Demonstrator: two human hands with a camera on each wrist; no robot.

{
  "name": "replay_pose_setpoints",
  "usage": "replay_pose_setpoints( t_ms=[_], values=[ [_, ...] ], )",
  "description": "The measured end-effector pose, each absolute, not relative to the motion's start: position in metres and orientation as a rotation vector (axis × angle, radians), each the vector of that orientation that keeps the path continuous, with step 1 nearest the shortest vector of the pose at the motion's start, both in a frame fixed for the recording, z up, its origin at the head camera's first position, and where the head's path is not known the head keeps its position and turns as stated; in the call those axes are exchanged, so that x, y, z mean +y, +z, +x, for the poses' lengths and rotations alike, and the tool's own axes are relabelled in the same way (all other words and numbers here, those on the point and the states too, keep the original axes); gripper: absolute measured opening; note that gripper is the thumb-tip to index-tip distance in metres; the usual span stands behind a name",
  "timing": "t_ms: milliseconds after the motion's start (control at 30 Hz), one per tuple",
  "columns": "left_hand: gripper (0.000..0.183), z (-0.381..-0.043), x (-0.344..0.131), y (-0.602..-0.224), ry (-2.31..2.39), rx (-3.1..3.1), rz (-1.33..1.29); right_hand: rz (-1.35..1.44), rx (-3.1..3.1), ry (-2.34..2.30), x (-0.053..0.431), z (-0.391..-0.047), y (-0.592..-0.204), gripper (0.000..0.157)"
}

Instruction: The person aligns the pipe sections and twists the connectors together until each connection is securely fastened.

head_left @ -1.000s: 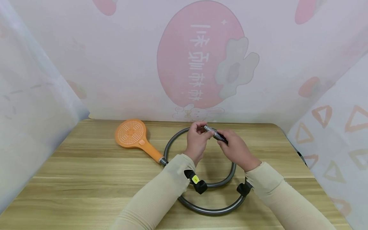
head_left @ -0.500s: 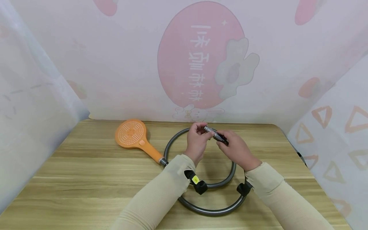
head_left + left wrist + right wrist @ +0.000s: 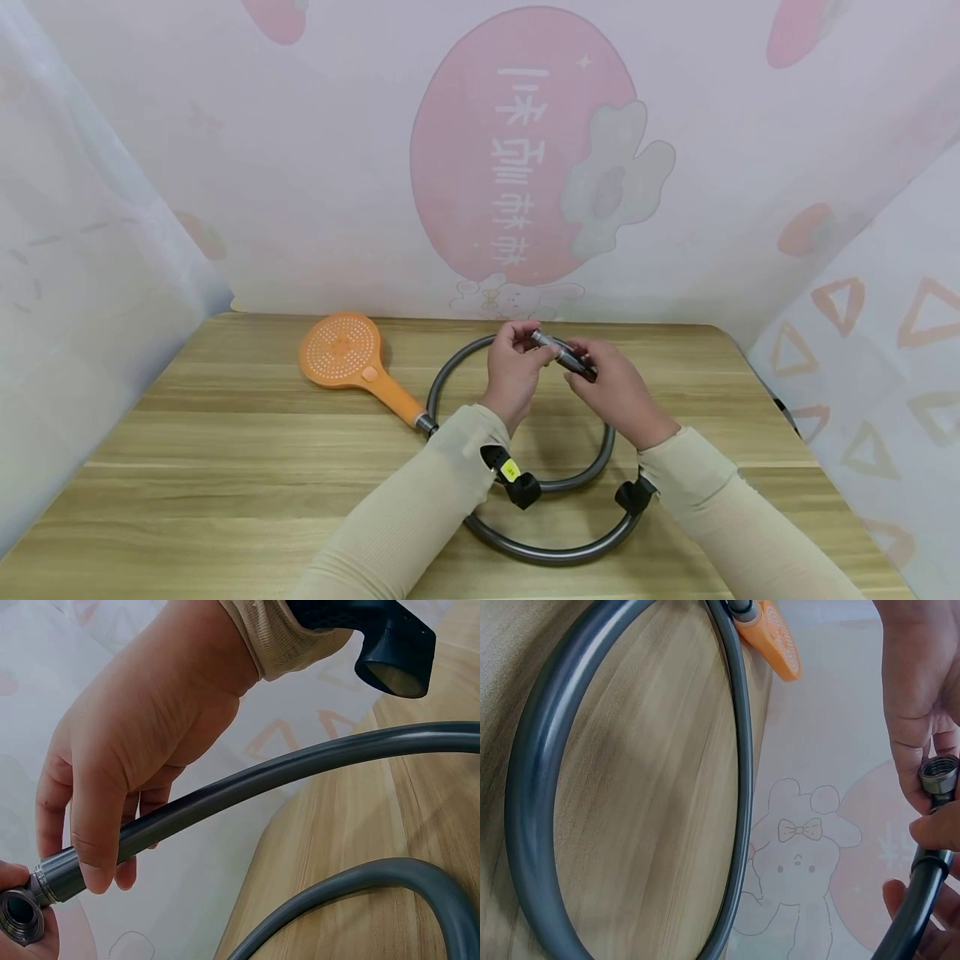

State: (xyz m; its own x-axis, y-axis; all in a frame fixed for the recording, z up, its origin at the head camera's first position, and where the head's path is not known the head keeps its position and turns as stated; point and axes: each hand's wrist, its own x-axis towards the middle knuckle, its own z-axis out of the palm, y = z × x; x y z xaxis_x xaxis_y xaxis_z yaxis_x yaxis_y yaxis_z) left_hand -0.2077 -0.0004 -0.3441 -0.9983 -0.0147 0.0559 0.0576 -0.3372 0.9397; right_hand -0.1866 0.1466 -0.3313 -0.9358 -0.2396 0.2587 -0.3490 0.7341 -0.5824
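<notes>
A dark grey shower hose lies in loops on the wooden table, and its free end is lifted in both hands. My left hand pinches the metal connector nut at that end between thumb and fingers. Just behind the nut, my right hand grips the hose end with thumb and fingertips. The nut's threaded opening shows in the right wrist view. To the left lies an orange shower head, face up, with its handle joined to the hose's other end.
The hose loops spread over the middle of the wooden table, below and between the forearms. A printed backdrop rises behind the table's far edge, with further patterned sheets at both sides. A black wrist camera sits at the left cuff.
The right hand's fingers have shifted very slightly around the hose end. The left hand keeps its pinch on the nut, and the shower head and loops lie as before.
</notes>
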Motion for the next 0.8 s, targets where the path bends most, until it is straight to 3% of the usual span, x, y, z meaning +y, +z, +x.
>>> replay_pose_setpoints(
  t_ms=[800],
  values=[
    [0.037,-0.2089,0.0011,-0.3438,-2.548,-1.750,-0.056,0.493,-2.680,0.905,0.1452,-0.1817,-0.3347,0.030]
  ],
)
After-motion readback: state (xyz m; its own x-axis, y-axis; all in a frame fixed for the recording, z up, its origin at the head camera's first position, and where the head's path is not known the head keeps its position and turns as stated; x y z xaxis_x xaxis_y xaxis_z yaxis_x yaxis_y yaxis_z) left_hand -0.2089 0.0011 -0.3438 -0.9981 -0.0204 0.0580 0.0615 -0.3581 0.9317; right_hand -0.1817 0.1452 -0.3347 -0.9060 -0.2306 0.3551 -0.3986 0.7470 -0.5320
